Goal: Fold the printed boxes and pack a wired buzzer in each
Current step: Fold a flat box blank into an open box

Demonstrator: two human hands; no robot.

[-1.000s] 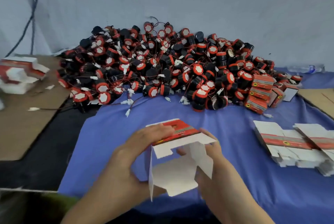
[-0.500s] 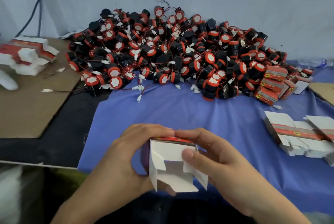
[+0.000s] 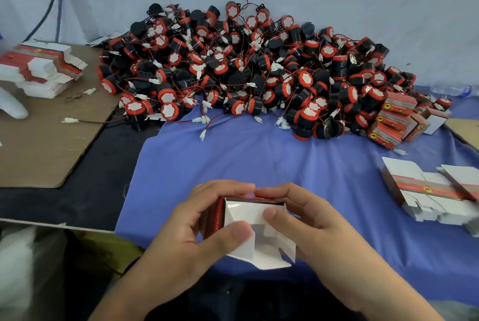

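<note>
A red printed box (image 3: 248,219) with white inner flaps is held just above the near edge of the blue cloth (image 3: 298,162). My left hand (image 3: 197,232) grips its left side, thumb pressing a white flap. My right hand (image 3: 308,219) grips its right side, thumb on another flap, fingers curled over the top edge. A big heap of black-and-red wired buzzers (image 3: 246,69) fills the back of the table. Flat unfolded boxes (image 3: 430,191) lie stacked at the right. Several folded boxes (image 3: 396,118) sit by the heap's right end.
A second stack of flat boxes (image 3: 44,69) rests on brown cardboard (image 3: 44,144) at the left. A loose white connector on a wire (image 3: 70,120) lies on the cardboard. A plastic bottle (image 3: 453,89) lies against the wall at the far right.
The box went from open with flaps hanging to squared up. Both thumbs have moved onto the bottom flaps and pressed them inward. The view drew closer.
</note>
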